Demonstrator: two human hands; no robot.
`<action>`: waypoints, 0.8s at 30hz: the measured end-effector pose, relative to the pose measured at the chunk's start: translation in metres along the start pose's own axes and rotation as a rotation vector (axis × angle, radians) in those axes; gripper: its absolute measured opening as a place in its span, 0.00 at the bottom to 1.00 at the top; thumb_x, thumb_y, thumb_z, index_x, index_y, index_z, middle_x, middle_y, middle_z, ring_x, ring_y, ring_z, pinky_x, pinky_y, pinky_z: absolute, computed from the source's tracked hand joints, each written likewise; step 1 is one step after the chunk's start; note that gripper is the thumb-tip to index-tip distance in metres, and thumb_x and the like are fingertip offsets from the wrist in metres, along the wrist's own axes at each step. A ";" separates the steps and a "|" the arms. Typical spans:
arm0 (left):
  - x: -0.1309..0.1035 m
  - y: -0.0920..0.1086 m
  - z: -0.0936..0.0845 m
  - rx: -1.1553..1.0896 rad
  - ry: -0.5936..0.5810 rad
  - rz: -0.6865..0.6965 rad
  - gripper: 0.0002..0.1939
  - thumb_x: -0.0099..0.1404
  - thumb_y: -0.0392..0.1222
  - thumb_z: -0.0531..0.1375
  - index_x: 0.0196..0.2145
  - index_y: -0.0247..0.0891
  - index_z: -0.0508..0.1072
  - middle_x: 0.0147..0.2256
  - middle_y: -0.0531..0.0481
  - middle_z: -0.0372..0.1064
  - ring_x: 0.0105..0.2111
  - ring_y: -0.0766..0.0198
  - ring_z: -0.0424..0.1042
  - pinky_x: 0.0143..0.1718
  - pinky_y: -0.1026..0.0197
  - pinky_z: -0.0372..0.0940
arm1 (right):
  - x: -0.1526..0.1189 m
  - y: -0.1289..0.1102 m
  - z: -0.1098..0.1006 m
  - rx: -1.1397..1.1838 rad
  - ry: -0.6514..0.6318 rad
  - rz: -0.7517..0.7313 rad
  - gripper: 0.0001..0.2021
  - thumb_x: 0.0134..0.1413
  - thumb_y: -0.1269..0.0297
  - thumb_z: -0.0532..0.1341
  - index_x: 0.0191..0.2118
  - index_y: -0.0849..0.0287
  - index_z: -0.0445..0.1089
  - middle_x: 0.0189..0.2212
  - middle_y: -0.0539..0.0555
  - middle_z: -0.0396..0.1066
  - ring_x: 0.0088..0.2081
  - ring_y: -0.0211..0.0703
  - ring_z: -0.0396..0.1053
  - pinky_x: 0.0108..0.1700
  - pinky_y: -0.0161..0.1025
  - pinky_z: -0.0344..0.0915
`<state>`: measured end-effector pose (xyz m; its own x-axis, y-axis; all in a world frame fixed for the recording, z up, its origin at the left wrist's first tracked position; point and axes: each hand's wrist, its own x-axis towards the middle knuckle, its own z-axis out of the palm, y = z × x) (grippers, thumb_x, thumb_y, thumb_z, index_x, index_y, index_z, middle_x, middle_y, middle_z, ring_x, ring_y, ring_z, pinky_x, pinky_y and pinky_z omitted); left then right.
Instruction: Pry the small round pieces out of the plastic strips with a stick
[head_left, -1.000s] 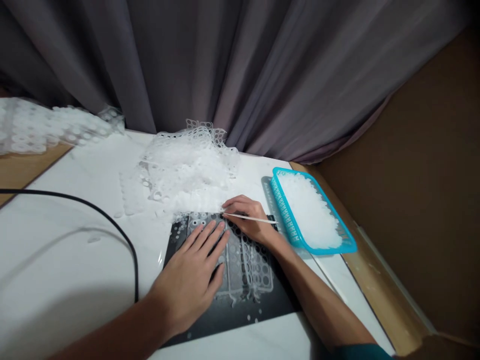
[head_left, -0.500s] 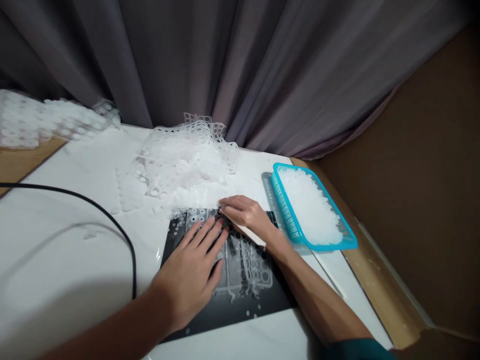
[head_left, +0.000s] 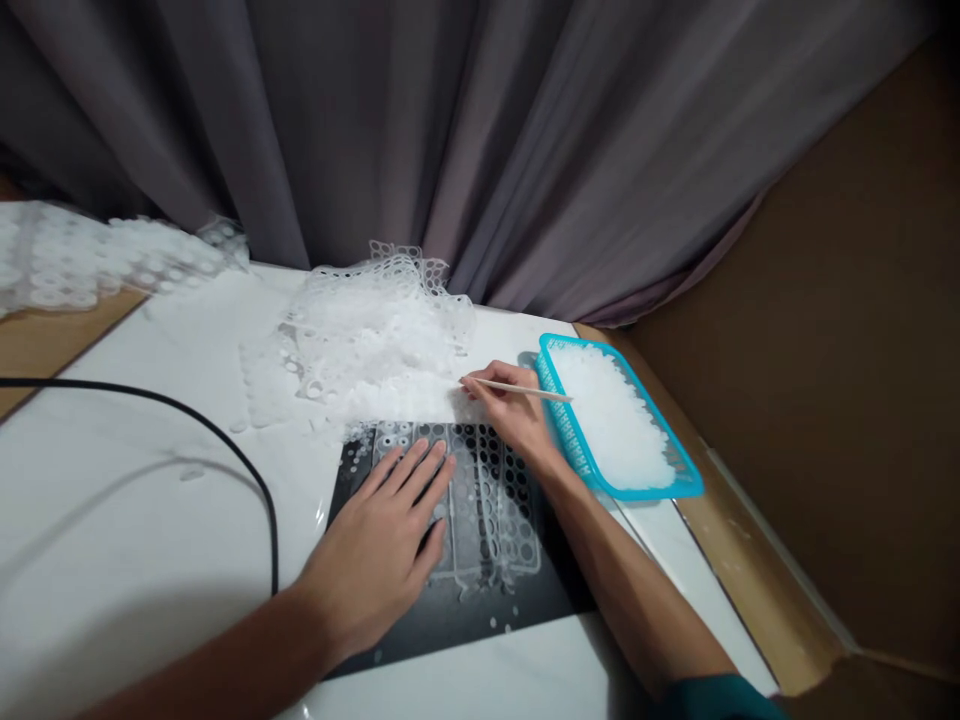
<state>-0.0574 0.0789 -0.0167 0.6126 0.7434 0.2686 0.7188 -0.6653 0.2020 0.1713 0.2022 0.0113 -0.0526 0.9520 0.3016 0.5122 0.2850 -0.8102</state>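
Right hand (head_left: 514,410) has moved beyond the mat (head_left: 427,630), stick (head_left: 532,391) pinched, exposing more holed sheets (head_left: 466,530); left hand (head_left: 390,535) lies flat, grasping nothing.

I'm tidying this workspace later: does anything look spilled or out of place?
Small pale discs lie loose on the black mat, and one pale piece sits alone on the table at left, apart from the white heap.

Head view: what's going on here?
A person's left hand rests flat on translucent round-holed sheeting on a black rectangular mat. The right hand pinches a thin pale stick near the mat's far edge. A turquoise plastic basket of small white pieces stands to the right; white perforated sheets lie heaped beyond.
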 end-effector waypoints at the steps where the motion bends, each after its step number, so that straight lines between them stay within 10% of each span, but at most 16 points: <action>1: 0.000 0.000 0.000 -0.005 -0.001 0.000 0.32 0.81 0.48 0.53 0.77 0.40 0.59 0.77 0.46 0.54 0.77 0.51 0.54 0.78 0.43 0.49 | 0.001 -0.002 -0.005 0.031 -0.011 -0.006 0.09 0.65 0.62 0.70 0.31 0.56 0.79 0.36 0.56 0.84 0.37 0.47 0.80 0.37 0.42 0.73; 17: -0.001 -0.001 0.000 -0.034 0.003 0.007 0.32 0.82 0.48 0.51 0.78 0.39 0.56 0.78 0.45 0.52 0.78 0.51 0.51 0.79 0.43 0.45 | -0.025 0.003 0.000 -0.186 -0.426 -0.386 0.07 0.73 0.66 0.64 0.43 0.55 0.82 0.54 0.59 0.83 0.53 0.50 0.81 0.57 0.50 0.77; 24: -0.001 0.000 -0.001 -0.008 -0.009 0.007 0.31 0.82 0.47 0.52 0.78 0.40 0.58 0.78 0.45 0.51 0.78 0.51 0.51 0.78 0.43 0.49 | -0.022 0.009 0.016 0.084 -0.052 -0.064 0.08 0.67 0.60 0.69 0.36 0.56 0.80 0.44 0.58 0.86 0.43 0.51 0.84 0.48 0.48 0.80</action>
<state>-0.0586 0.0779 -0.0158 0.6206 0.7393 0.2612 0.7118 -0.6710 0.2078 0.1629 0.1855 -0.0109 -0.1286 0.9355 0.3291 0.4324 0.3516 -0.8303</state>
